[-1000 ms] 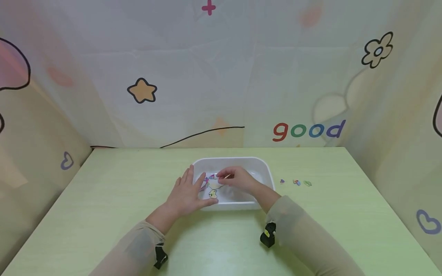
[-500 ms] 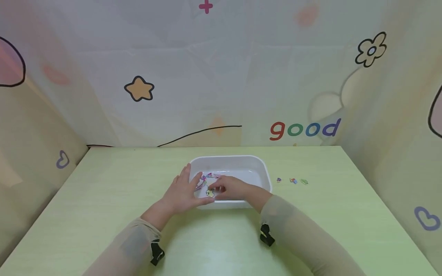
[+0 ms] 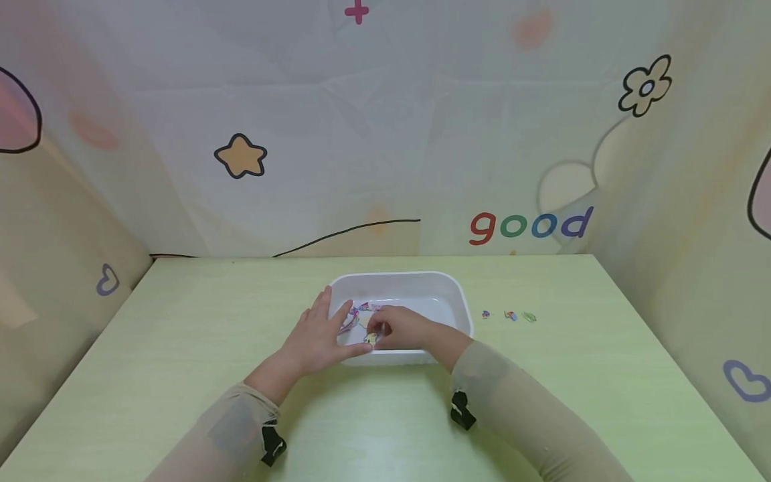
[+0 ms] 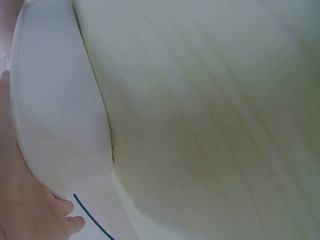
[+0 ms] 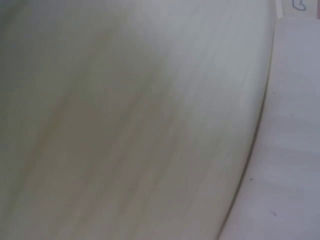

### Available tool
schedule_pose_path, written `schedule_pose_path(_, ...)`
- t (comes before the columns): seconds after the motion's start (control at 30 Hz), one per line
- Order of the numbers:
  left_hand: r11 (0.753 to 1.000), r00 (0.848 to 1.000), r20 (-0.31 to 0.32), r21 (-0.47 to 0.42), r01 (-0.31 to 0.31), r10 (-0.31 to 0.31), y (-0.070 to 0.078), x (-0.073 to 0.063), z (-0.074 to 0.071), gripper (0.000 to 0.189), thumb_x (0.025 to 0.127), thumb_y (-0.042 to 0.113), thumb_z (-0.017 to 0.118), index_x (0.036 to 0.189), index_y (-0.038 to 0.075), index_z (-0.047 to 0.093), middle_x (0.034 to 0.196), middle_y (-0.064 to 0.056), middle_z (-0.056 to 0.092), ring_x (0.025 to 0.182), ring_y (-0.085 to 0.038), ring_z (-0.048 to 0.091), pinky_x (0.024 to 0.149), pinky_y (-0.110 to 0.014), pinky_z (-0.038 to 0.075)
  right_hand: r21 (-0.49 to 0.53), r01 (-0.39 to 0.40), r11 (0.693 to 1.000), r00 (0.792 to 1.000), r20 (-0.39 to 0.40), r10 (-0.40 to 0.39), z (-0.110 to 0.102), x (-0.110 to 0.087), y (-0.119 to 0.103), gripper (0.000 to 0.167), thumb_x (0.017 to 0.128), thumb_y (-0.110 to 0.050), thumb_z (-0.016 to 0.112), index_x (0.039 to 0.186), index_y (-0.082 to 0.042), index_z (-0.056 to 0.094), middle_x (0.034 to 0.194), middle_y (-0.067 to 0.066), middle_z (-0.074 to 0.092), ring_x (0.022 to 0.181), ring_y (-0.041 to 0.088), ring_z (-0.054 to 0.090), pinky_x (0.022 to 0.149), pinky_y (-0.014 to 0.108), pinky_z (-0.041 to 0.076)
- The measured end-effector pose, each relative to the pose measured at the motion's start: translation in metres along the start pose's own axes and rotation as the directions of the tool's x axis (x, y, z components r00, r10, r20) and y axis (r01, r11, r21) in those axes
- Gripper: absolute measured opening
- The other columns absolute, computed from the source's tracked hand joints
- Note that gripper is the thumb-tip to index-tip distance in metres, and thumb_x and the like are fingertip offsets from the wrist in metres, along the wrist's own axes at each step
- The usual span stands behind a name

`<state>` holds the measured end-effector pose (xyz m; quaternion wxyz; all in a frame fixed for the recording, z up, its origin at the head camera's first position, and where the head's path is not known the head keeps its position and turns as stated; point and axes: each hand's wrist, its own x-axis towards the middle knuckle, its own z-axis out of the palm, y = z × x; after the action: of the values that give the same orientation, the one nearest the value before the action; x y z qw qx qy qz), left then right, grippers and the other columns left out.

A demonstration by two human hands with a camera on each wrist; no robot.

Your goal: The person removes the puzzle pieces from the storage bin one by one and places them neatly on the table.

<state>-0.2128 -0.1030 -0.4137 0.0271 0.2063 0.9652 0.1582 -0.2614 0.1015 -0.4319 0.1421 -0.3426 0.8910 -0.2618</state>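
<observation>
Yellow cutout [image 3: 371,339] lies inside the white tray [image 3: 391,358], three o'clock from the spread left hand [image 3: 314,339], nine from the nearer, curled right hand [image 3: 402,328], whose grip I cannot tell.

A printed backdrop [image 3: 361,114] rises behind the far edge of the surface [image 3: 181,348]. Multicolored "good" lettering [image 3: 534,227] sits above that edge, toward the far right corner, below a flower print [image 3: 647,88]. A star print [image 3: 240,156] is left of center. Purple heart outlines flank the surface: left heart [image 3: 108,280], near the far left corner; right heart [image 3: 747,381], beyond the right edge.
</observation>
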Motion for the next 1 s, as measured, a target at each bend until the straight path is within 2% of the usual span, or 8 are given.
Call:
schedule_pose_path(0.17, 1.000, 1.000, 0.009, -0.006, 0.006, -0.006, 0.000, 0.000, -0.002, 0.095, 0.077, 0.074, 0.048, 0.147, 0.012, 0.030, 0.153, -0.023, 0.000, 0.139, -0.040, 0.006, 0.106, -0.057, 0.018, 0.085, -0.025, 0.996, 1.000, -0.002, 0.025, -0.002, 0.000, 0.001, 0.014, 0.080, -0.006, 0.071, 0.090, -0.012, 0.064, 0.078, -0.004, 0.057, 0.074, 0.012, 0.051, 0.070, 0.027, 0.045)
schedule_pose_path(0.27, 1.000, 1.000, 0.002, 0.004, -0.001, 0.001, -0.001, 0.001, -0.003, 0.095, 0.078, 0.075, 0.047, 0.147, 0.011, 0.030, 0.153, -0.024, 0.001, 0.139, -0.040, 0.007, 0.106, -0.057, 0.018, 0.143, -0.012, 0.990, 1.000, -0.017, 0.014, -0.005, 0.001, 0.008, 0.004, 0.084, -0.013, 0.069, 0.088, -0.014, 0.067, 0.077, -0.006, 0.059, 0.075, 0.011, 0.051, 0.072, 0.027, 0.044)
schedule_pose_path(0.43, 1.000, 1.000, 0.008, -0.012, 0.000, 0.000, -0.002, 0.000, -0.004, 0.097, 0.077, 0.075, 0.048, 0.147, 0.011, 0.029, 0.153, -0.024, 0.001, 0.138, -0.041, 0.008, 0.106, -0.057, 0.018, 0.253, -0.120, 0.960, 0.990, -0.045, 0.136, -0.012, -0.002, 0.014, 0.008, 0.087, -0.016, 0.067, 0.090, -0.012, 0.073, 0.083, -0.006, 0.067, 0.074, 0.007, 0.053, 0.074, 0.024, 0.045)
schedule_pose_path(0.47, 1.000, 1.000, 0.015, -0.018, 0.005, -0.005, -0.002, 0.000, -0.004, 0.097, 0.077, 0.075, 0.048, 0.148, 0.012, 0.028, 0.153, -0.024, 0.001, 0.139, -0.040, 0.007, 0.106, -0.057, 0.018, 0.288, -0.175, 0.942, 0.980, -0.043, 0.195, -0.016, -0.005, 0.009, 0.009, 0.086, -0.012, 0.067, 0.092, -0.009, 0.073, 0.084, -0.003, 0.069, 0.075, 0.008, 0.055, 0.075, 0.025, 0.046)
schedule_pose_path(0.53, 1.000, 1.000, 0.026, -0.023, 0.009, -0.009, -0.001, -0.001, -0.004, 0.098, 0.076, 0.075, 0.048, 0.148, 0.012, 0.027, 0.153, -0.023, 0.000, 0.139, -0.040, 0.007, 0.106, -0.056, 0.018, 0.373, -0.227, 0.899, 0.964, -0.044, 0.262, -0.017, -0.008, 0.012, 0.012, 0.086, -0.010, 0.066, 0.095, -0.004, 0.073, 0.084, 0.001, 0.070, 0.074, 0.008, 0.057, 0.074, 0.024, 0.049)
schedule_pose_path(0.7, 1.000, 1.000, 0.018, -0.007, 0.009, -0.008, -0.002, -0.002, -0.004, 0.099, 0.076, 0.076, 0.047, 0.148, 0.012, 0.027, 0.153, -0.023, 0.000, 0.139, -0.039, 0.007, 0.107, -0.054, 0.018, 0.508, -0.294, 0.809, 0.930, -0.044, 0.365, -0.028, -0.018, 0.012, 0.016, 0.086, -0.008, 0.066, 0.099, 0.000, 0.071, 0.084, 0.006, 0.070, 0.076, 0.012, 0.063, 0.075, 0.026, 0.052)
schedule_pose_path(0.87, 1.000, 0.999, 0.030, -0.010, 0.023, -0.023, -0.003, -0.001, -0.005, 0.099, 0.075, 0.077, 0.047, 0.148, 0.014, 0.026, 0.153, -0.022, -0.001, 0.139, -0.039, 0.007, 0.107, -0.055, 0.018, 0.544, -0.320, 0.775, 0.907, -0.059, 0.416, -0.043, -0.032, 0.016, 0.019, 0.087, -0.008, 0.066, 0.103, 0.001, 0.070, 0.091, 0.008, 0.069, 0.084, 0.018, 0.065, 0.079, 0.029, 0.052)
schedule_pose_path(1.0, 1.000, 0.999, 0.044, -0.014, 0.028, -0.027, -0.002, 0.000, -0.004, 0.099, 0.075, 0.077, 0.047, 0.149, 0.014, 0.026, 0.154, -0.021, -0.003, 0.140, -0.038, 0.005, 0.108, -0.054, 0.017, 0.558, -0.315, 0.768, 0.898, -0.086, 0.431, -0.055, -0.047, 0.019, 0.021, 0.087, -0.008, 0.065, 0.106, 0.001, 0.069, 0.096, 0.009, 0.069, 0.091, 0.024, 0.065, 0.081, 0.031, 0.051)
